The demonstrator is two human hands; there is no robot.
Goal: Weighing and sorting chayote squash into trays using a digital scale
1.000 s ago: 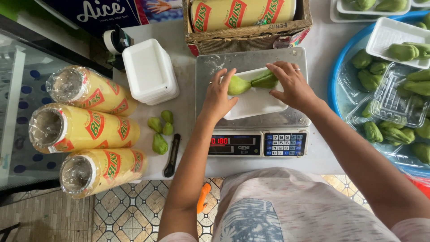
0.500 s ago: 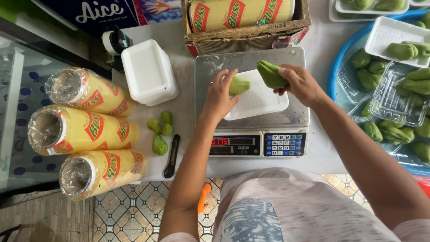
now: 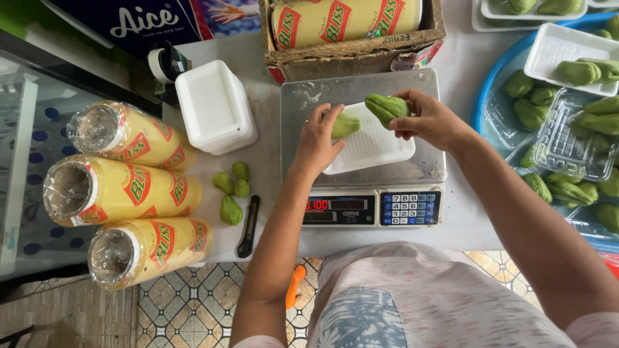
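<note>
A white foam tray (image 3: 377, 145) lies on the steel platform of a digital scale (image 3: 361, 103). My left hand (image 3: 317, 138) rests at the tray's left end and grips a pale green chayote (image 3: 345, 125). My right hand (image 3: 431, 120) holds a darker green chayote (image 3: 385, 108) just above the tray's far edge.
A stack of white foam trays (image 3: 214, 108) stands left of the scale, with several small chayotes (image 3: 231, 192) and a black knife (image 3: 248, 225) in front. Three yellow rolls of cling film (image 3: 122, 190) lie at the left. A blue basin (image 3: 493, 84) of chayotes and trays sits right.
My right hand has lifted the darker chayote off the tray and raised it toward the far edge. My left hand has stayed on the pale chayote.
</note>
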